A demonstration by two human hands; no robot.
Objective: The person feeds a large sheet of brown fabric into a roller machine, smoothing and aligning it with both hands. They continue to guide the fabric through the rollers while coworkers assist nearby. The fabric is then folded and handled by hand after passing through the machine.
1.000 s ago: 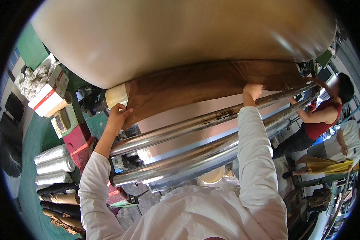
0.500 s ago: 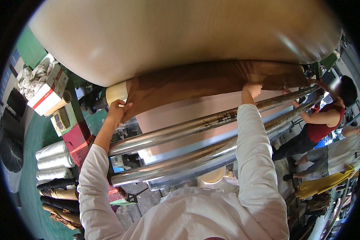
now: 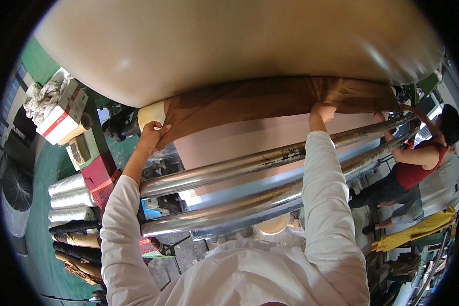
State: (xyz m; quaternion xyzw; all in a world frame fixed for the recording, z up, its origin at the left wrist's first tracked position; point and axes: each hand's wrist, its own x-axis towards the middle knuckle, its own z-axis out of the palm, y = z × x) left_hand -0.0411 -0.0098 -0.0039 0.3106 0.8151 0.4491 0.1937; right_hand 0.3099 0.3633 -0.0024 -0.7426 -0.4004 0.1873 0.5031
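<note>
A strip of brown fabric (image 3: 239,104) stretches across a roller under a huge smooth tan drum (image 3: 229,41). My left hand (image 3: 152,137) pinches the fabric's left corner, beside the pale bare end of the roller (image 3: 152,115). Farther right, my right hand (image 3: 322,112) is closed on the fabric's near edge, and folds spread away from it. Below the fabric lies a pinkish sheet (image 3: 229,148). At the fabric's far right end, a co-worker's hand (image 3: 380,117) is at the edge.
Two shiny metal bars (image 3: 224,171) cross in front of me. The co-worker in a red top (image 3: 418,163) stands at the right, near yellow cloth (image 3: 418,229). At the left are a white carton (image 3: 64,117), wrapped rolls (image 3: 69,199) and a maroon-covered block (image 3: 99,176).
Both hands keep their hold on the fabric and have barely moved. The view has shifted slightly. The co-worker in red has leaned a little, and another person behind is now more hidden.
</note>
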